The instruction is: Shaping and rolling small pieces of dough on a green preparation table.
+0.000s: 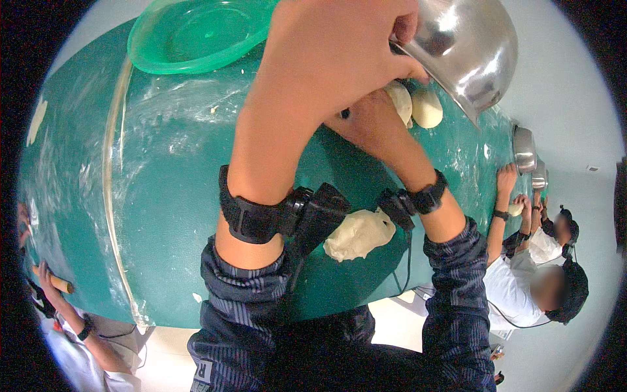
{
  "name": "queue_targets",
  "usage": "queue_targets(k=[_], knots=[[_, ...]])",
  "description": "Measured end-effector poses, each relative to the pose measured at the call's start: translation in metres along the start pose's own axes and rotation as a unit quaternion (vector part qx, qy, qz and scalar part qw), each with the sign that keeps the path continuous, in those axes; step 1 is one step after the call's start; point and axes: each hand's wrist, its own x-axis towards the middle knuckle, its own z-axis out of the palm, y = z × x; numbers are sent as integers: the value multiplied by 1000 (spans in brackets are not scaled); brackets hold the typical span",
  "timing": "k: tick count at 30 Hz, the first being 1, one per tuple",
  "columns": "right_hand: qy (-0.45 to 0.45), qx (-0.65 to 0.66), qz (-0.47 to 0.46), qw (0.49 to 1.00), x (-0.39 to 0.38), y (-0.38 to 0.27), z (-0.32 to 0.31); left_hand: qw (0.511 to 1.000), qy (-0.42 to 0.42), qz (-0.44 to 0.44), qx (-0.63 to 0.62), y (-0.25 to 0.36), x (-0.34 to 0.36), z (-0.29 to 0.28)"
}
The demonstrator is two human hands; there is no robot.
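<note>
My left hand (326, 52) is closed on the rim of a tilted steel bowl (464, 46) at the top. My right hand (362, 121) lies beneath and behind it, its fingers hidden, beside two pale rounded dough pieces (428, 108), just below the bowl. A flattened, irregular lump of dough (359, 235) rests on the green surface (176, 196) between my forearms. Both my wrists have black straps with devices.
A green plastic tray (196, 36) sits at upper left. More steel bowls (524, 149) stand along the right edge, where several co-workers (522, 281) work with their hands on the surface. Another person's hand (49, 281) is at lower left by a wooden roller (62, 284).
</note>
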Motion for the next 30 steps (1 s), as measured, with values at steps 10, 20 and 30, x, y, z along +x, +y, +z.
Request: queue_targets(k=[10, 20, 30], knots=[[-245, 39, 86, 965, -27, -30, -43, 997, 30, 10, 72, -10, 1, 3], [-116, -43, 99, 987, 7, 1, -9, 996, 55, 39, 60, -3, 4, -6], [-136, -29, 124, 983, -21, -2, -10, 997, 55, 37, 27, 3, 2, -2]])
